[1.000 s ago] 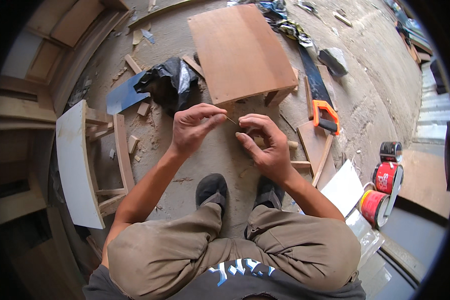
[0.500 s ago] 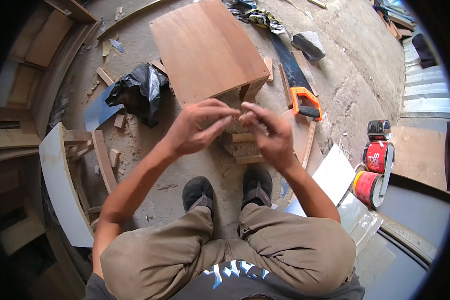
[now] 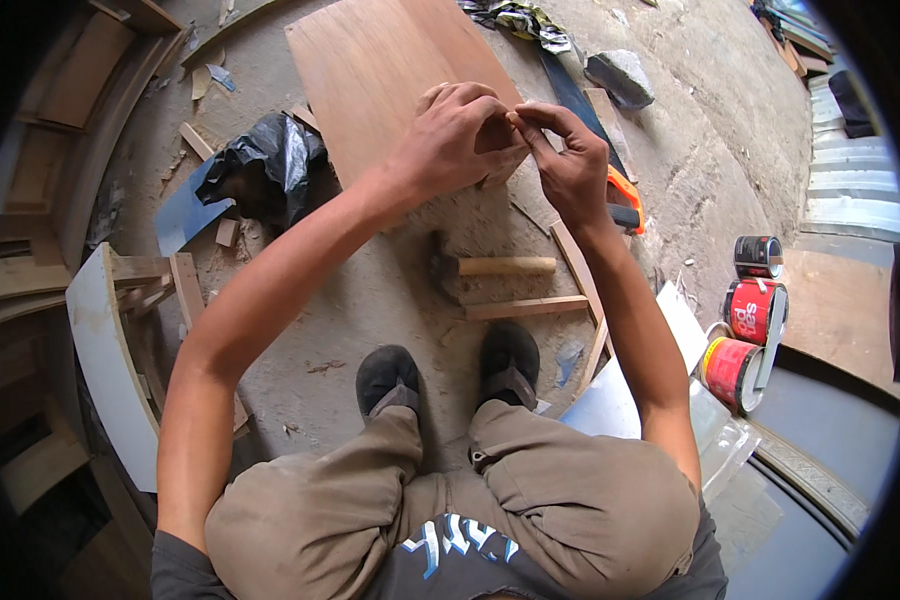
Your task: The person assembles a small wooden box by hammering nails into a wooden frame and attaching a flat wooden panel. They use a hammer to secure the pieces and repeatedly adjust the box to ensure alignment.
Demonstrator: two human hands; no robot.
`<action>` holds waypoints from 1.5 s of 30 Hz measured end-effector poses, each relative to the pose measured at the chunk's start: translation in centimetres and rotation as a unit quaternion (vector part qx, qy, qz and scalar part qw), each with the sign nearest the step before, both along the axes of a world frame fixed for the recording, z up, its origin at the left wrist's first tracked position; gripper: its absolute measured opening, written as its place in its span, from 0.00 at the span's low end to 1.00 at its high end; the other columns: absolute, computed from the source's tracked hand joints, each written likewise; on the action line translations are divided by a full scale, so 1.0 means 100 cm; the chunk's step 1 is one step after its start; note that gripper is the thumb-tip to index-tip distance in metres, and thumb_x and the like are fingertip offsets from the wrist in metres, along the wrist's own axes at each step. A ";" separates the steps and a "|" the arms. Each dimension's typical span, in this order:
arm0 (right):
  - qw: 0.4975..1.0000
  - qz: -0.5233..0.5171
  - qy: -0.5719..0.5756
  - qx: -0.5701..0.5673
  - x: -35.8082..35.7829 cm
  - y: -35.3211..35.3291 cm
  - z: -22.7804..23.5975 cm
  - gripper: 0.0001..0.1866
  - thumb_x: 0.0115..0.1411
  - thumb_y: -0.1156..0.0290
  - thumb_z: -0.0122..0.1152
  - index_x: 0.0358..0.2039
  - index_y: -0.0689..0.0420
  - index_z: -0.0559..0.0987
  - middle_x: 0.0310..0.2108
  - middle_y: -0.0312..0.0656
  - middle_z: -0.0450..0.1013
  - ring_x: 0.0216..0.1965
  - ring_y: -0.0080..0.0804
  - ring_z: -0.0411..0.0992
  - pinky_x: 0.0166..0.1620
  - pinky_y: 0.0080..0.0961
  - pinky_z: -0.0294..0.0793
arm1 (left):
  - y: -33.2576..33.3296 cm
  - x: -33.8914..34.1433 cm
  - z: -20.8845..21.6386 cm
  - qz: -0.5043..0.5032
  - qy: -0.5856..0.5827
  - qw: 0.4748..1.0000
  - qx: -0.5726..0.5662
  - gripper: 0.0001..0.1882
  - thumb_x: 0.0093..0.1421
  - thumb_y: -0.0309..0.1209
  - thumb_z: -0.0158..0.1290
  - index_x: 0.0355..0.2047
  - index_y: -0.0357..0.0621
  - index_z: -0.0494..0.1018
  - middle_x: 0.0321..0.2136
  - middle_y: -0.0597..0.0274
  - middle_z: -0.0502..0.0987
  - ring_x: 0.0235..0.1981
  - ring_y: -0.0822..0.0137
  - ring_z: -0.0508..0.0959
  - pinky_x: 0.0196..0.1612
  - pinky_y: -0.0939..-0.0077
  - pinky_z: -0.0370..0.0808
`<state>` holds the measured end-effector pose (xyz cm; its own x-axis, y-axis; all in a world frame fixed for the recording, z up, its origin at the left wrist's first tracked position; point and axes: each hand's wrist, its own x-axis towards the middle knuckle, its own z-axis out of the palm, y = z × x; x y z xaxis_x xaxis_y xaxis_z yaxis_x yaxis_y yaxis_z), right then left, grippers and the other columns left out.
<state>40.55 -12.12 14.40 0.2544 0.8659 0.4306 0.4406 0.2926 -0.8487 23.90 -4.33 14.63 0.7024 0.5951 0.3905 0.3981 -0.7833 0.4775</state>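
Observation:
Both my hands are raised over the near right part of a brown plywood box [image 3: 360,75]. My left hand [image 3: 457,138] is closed, its fingers curled and their tips close to the right hand's. My right hand [image 3: 573,160] pinches with thumb and forefinger, the tips meeting beside the left fingers. Whatever sits between the fingertips is too small to name. Behind my right hand lies a handsaw [image 3: 625,190] with an orange and black handle, partly hidden by my wrist.
Wood strips [image 3: 525,308] lie on the floor before my feet. A crumpled black plastic bag [image 3: 270,165] and a white-faced wooden frame [image 3: 110,340] are at left. Cans [image 3: 732,370] stand at right beside a white panel [image 3: 610,400]. A stone [image 3: 620,78] lies at the far right.
Both hands have moved farther from me, up over the box, with the arms stretched out more. The fingertips stay close together. My right forearm now covers part of the saw handle.

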 end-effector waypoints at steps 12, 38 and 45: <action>0.999 0.005 -0.038 0.005 0.002 -0.004 -0.008 0.08 0.58 0.78 0.65 0.40 0.58 0.84 0.35 0.44 0.82 0.38 0.32 0.81 0.41 0.25 0.77 | 0.002 -0.003 0.000 0.003 -0.087 0.986 -0.144 0.14 0.52 0.32 0.66 0.37 0.40 0.79 0.41 0.55 0.78 0.49 0.58 0.75 0.52 0.66 0.72; 0.987 -0.001 -0.135 0.088 -0.003 -0.008 -0.004 0.14 0.55 0.84 0.65 0.42 0.59 0.84 0.39 0.44 0.78 0.36 0.35 0.79 0.38 0.27 0.78 | -0.003 0.009 -0.005 0.031 -0.128 0.989 -0.065 0.09 0.49 0.31 0.67 0.32 0.45 0.84 0.32 0.59 0.82 0.45 0.61 0.78 0.50 0.68 0.74; 0.979 -0.035 -0.200 -0.030 0.007 -0.099 -0.108 0.31 0.52 0.67 0.69 0.55 0.63 0.69 0.52 0.52 0.67 0.52 0.49 0.67 0.54 0.40 0.66 | -0.004 0.013 -0.006 0.052 -0.149 0.985 -0.065 0.06 0.47 0.29 0.67 0.27 0.45 0.85 0.30 0.63 0.82 0.41 0.61 0.77 0.48 0.68 0.74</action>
